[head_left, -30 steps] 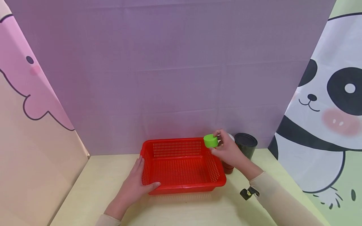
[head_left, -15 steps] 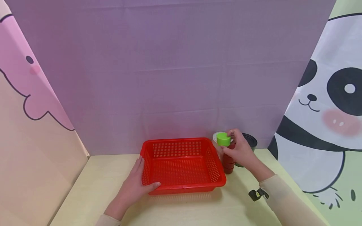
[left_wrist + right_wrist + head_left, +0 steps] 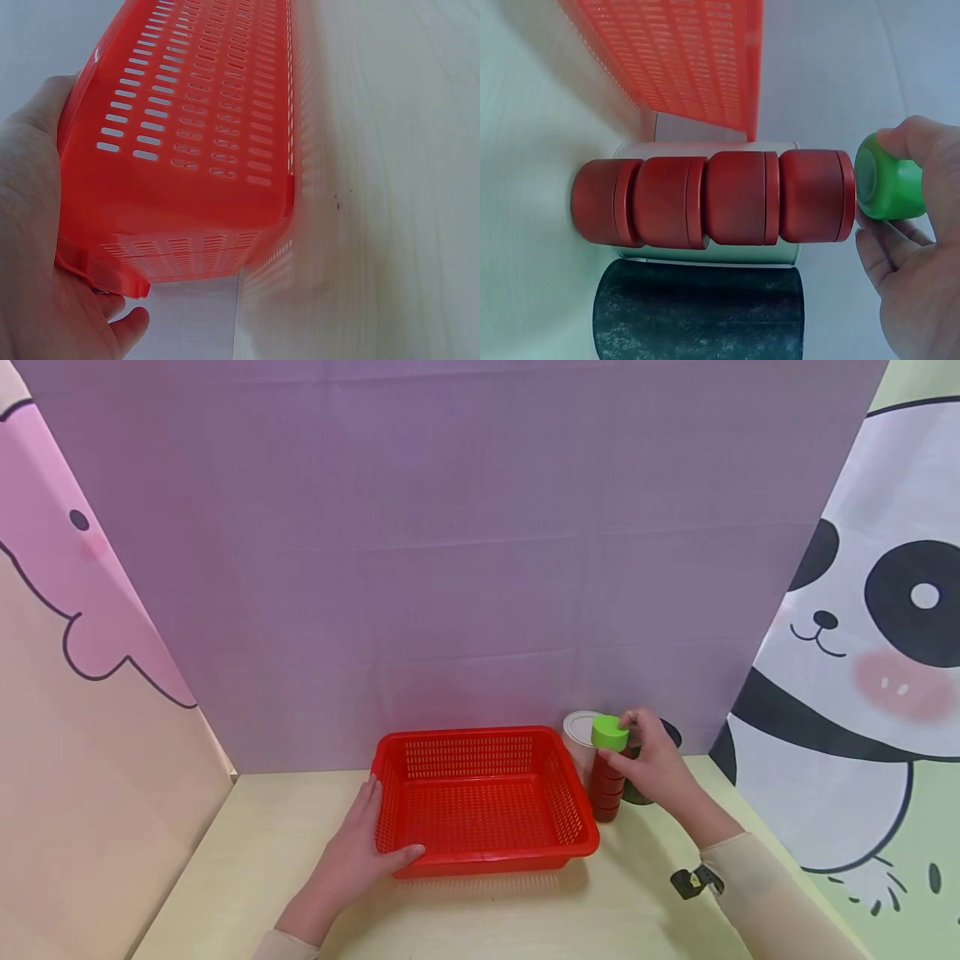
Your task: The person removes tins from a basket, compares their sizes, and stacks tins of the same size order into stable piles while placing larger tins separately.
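Observation:
My right hand [image 3: 651, 760] pinches a small round green tin [image 3: 610, 734] between thumb and fingers. In the right wrist view the green tin [image 3: 891, 180] is right at the top of a stack of several small red lidded tins [image 3: 742, 196], lined up with it. The red stack [image 3: 606, 789] stands upright just right of a red plastic basket [image 3: 480, 856]. My left hand [image 3: 358, 852] holds the basket's near left corner, thumb on the front rim and fingers along the left side. In the left wrist view this hand [image 3: 34, 195] lies around the basket corner.
A white canister [image 3: 579, 735] stands behind the red stack, close to the basket. Right of it, partly behind my right hand, is a dark lidded canister [image 3: 697, 311]. The light wooden table [image 3: 480, 927] ends at a purple cloth backdrop [image 3: 480, 568].
My right hand has carried the green tin rightward from over the basket's far right corner to the top of the red stack. The left hand and basket have stayed in place.

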A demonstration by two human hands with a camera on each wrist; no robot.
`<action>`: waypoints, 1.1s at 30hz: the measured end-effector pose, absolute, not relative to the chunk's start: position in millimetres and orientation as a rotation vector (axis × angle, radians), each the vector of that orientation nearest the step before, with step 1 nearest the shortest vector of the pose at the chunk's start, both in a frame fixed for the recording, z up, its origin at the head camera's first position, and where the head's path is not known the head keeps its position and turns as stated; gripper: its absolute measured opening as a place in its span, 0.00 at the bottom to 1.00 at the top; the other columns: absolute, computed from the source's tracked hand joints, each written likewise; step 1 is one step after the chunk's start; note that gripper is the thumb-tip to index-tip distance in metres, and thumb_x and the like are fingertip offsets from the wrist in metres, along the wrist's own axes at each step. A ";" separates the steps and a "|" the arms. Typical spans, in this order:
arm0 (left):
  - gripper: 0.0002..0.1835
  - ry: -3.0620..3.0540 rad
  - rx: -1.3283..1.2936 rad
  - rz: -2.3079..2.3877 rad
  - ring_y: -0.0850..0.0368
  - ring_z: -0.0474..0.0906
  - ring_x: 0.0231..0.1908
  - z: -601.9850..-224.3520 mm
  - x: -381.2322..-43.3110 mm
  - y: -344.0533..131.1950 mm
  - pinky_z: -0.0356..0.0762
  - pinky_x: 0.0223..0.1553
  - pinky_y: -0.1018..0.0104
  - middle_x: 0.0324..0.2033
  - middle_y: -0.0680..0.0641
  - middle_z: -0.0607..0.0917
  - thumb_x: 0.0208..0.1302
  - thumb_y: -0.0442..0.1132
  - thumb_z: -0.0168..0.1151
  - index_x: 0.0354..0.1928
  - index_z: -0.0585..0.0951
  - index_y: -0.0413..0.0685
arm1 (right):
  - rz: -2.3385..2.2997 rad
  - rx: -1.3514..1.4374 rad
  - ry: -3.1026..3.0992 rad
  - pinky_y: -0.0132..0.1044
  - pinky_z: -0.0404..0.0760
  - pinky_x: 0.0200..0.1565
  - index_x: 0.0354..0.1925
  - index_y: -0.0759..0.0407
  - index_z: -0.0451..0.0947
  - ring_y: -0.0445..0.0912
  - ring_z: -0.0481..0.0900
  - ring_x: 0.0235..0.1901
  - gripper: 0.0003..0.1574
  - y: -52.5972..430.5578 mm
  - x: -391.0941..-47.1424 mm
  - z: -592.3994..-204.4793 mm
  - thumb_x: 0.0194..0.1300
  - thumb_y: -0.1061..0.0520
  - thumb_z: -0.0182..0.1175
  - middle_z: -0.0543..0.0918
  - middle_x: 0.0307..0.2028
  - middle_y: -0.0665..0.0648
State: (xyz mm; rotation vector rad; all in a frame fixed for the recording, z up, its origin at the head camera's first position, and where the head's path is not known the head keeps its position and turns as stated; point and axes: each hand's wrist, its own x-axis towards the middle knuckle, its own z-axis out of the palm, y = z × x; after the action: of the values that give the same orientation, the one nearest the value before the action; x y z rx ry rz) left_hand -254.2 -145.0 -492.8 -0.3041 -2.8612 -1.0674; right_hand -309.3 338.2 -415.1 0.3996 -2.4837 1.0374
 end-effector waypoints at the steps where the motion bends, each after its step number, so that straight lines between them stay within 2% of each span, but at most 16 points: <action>1: 0.75 -2.861 -0.303 -1.069 0.36 0.48 0.86 -492.5 -254.0 -144.9 0.80 0.67 0.33 0.89 0.40 0.49 0.54 0.74 0.79 0.90 0.47 0.45 | 1.043 0.394 -2.484 0.44 0.89 0.48 0.58 0.62 0.66 0.64 0.85 0.50 0.31 339.5 -309.8 -416.3 0.68 0.68 0.76 0.76 0.58 0.66; 6: 0.75 -2.861 -0.292 -1.078 0.36 0.49 0.86 -491.0 -252.7 -144.2 0.80 0.67 0.33 0.89 0.40 0.49 0.54 0.73 0.80 0.90 0.48 0.44 | 1.052 0.385 -2.487 0.56 0.88 0.52 0.57 0.63 0.67 0.66 0.85 0.52 0.31 345.3 -311.9 -421.6 0.68 0.67 0.76 0.76 0.59 0.66; 13: 0.75 -2.858 -0.292 -1.080 0.36 0.50 0.86 -490.0 -251.3 -143.6 0.81 0.66 0.33 0.89 0.40 0.50 0.55 0.71 0.81 0.90 0.48 0.45 | 1.068 0.363 -2.495 0.35 0.85 0.47 0.58 0.61 0.67 0.64 0.85 0.51 0.31 349.7 -312.1 -425.9 0.68 0.65 0.77 0.76 0.59 0.65; 26: 0.75 -2.867 -0.289 -1.070 0.36 0.50 0.86 -488.8 -251.1 -143.7 0.82 0.65 0.34 0.89 0.41 0.49 0.54 0.72 0.81 0.91 0.47 0.45 | 1.096 0.356 -2.496 0.34 0.87 0.48 0.59 0.63 0.66 0.66 0.84 0.54 0.32 351.5 -310.2 -428.7 0.68 0.66 0.77 0.75 0.59 0.66; 33: 0.75 -2.873 -0.276 -1.073 0.36 0.49 0.86 -489.9 -252.5 -143.7 0.82 0.65 0.35 0.89 0.41 0.49 0.54 0.71 0.81 0.91 0.47 0.46 | 1.123 0.343 -2.501 0.26 0.83 0.46 0.59 0.63 0.66 0.66 0.84 0.55 0.33 351.0 -309.2 -428.4 0.67 0.66 0.78 0.74 0.60 0.66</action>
State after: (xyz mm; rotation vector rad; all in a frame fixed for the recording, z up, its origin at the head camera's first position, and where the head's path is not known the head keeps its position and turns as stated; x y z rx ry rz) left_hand -252.5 -143.7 -489.9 -0.2758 -2.8733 -1.0733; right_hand -309.2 351.0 -428.4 0.3429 -2.5006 1.1226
